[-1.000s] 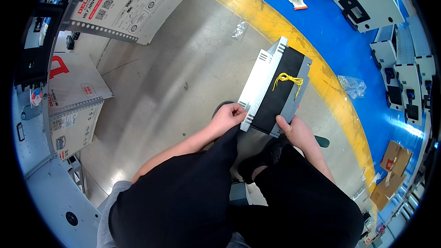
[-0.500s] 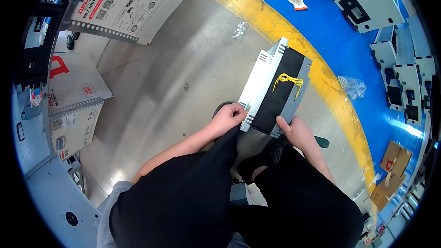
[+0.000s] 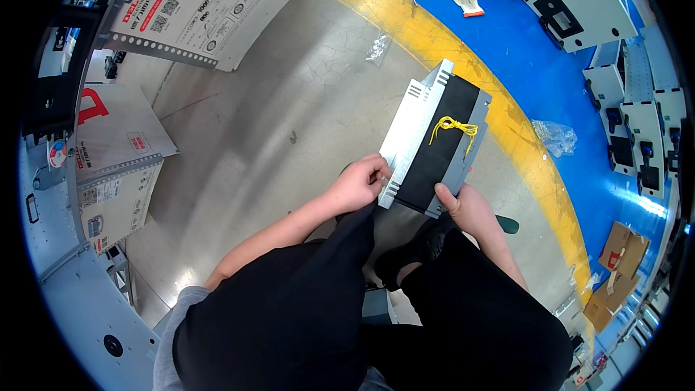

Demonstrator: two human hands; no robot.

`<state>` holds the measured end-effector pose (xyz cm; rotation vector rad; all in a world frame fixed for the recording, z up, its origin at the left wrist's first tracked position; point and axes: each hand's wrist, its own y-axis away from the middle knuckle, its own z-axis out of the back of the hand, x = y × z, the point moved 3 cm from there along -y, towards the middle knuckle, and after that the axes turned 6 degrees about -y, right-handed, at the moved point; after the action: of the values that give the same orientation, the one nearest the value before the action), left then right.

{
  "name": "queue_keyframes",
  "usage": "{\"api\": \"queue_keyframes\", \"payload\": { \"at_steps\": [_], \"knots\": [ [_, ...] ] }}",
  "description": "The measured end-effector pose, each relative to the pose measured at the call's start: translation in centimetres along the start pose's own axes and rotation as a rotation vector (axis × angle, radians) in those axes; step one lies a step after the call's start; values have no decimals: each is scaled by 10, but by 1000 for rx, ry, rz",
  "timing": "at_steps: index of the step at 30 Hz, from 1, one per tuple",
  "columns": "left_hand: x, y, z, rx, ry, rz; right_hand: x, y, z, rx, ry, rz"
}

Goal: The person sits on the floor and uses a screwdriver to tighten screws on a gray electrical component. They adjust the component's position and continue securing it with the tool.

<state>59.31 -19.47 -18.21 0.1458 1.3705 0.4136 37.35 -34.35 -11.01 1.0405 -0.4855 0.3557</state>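
"Slightly upward along the boxy unit [image 3: 434, 146], that's where the left hand [image 3: 362, 182] has moved; the unit and the right hand [image 3: 469, 211] look unmoved to me."

"What are the hands doing, from where you sit?"

"Left fingers are curled in, narrow, against the unit's lower left edge; I can't tell whether they pinch anything. Right is closed on the lower right corner, thumb on the grey side, its other fingers hidden from me."

"And what worries you?"

"Lopsided support, mostly. It's held tilted between the hands, above the floor [image 3: 289, 112], so I judge a slackening right grip could let it swing or drop. I can't see whether anything props it underneath. Slotted sheet metal [image 3: 405, 123] could also nick bare fingertips that slip, and the yellow cord [image 3: 455, 124] could snag by its loops."

"Describe the thing itself."

"Layered, as I see it: bright slotted metal on the left, a black band [image 3: 433, 157] down the middle, grey housing [image 3: 456, 163] on the right. That cord lies across the upper half, tied up in a bow with loose ends."
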Motion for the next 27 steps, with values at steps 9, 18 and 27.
{"api": "queue_keyframes", "payload": {
  "at_steps": [9,18,27],
  "knots": [
    [7,1,-9,77,-27,103,1,0,0,6,-24,19],
    [5,-1,-4,-16,120,81,1,0,0,-1,-13,16],
    [22,0,-9,72,295,95,5,1,1,15,-21,-4]
  ]
}}
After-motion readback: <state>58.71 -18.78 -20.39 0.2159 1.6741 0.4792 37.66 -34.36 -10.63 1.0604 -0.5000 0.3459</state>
